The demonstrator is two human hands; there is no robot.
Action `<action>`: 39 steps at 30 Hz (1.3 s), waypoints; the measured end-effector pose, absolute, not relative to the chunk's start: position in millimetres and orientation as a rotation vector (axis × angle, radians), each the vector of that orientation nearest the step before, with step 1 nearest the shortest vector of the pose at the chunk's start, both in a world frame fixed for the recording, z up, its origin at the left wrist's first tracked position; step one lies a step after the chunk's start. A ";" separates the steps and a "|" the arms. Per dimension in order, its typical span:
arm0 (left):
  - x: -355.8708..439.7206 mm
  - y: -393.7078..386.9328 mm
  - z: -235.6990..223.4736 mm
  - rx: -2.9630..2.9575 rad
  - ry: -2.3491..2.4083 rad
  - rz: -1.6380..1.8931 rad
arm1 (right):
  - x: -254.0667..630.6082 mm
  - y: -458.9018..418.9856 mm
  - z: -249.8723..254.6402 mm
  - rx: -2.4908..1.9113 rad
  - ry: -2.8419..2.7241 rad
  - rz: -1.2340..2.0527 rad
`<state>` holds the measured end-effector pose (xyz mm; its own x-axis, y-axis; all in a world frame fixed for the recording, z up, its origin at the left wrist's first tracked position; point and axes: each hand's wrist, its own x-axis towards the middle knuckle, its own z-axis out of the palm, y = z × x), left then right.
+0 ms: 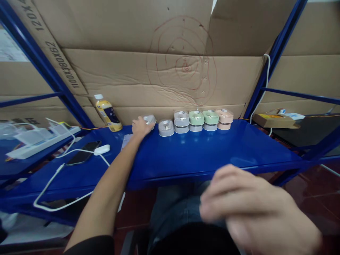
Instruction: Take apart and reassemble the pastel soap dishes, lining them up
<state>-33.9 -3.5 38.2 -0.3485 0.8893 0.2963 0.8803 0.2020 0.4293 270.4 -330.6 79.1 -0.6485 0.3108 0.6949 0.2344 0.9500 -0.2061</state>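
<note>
My left hand [140, 126] reaches to the back of the blue shelf [202, 150] and is closed on a small grey rounded box [150, 120] with a pale label on top. Just right of it stands a single grey box [166, 128] of the same kind. Farther right are stacks two high: a grey box [181, 119], two green boxes [196, 118] [210, 117] and a pink box [224, 115] show on top. My right hand [247, 202] is raised in front of the shelf, close to the camera and away from the boxes. Motion blur smears its fingers.
Left on the shelf are a yellow bottle [108, 113], a dark phone [84, 153], a white earphone case [102, 149] and a looping white cable [45, 208]. A power strip [39, 143] lies farther left. Cardboard [119, 71] backs the shelf; blue posts [278, 53] flank it.
</note>
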 end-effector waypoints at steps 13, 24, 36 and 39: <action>15.8 -85.2 25.4 2.597 0.930 0.955 | 269.1 -71.0 51.9 -0.905 -2.482 0.325; 23.8 -64.0 -15.1 2.391 0.737 0.809 | 267.0 -84.8 20.1 -0.962 -2.463 0.441; 18.9 -81.4 -12.5 2.660 0.957 0.682 | 330.8 -65.0 28.0 -1.255 -1.862 0.812; 20.8 -80.3 -11.5 2.654 0.936 0.735 | 328.9 -62.4 24.7 -1.215 -1.800 0.732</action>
